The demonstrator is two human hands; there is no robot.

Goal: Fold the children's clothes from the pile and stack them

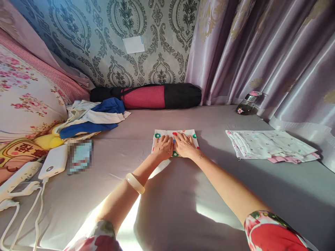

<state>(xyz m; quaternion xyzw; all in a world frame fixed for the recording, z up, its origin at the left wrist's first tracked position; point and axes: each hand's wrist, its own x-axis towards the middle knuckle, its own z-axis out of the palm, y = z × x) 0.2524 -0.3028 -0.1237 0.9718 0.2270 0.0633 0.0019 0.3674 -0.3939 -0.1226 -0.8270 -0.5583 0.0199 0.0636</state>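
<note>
A small folded white cloth with red, green and blue prints lies on the grey bed sheet in front of me. My left hand rests flat on its left half, and a pale bangle circles that forearm. Palm down, my right hand presses on the cloth's right half, with its fingers slightly spread. The two hands are side by side, almost touching. Much of the cloth is hidden under them. Neither hand grips anything.
Folded white printed clothes lie to the right, with a glass bottle behind them. A red and black bag lies along the wall. On the left are rumpled clothes, a white power bank, a power strip and cables.
</note>
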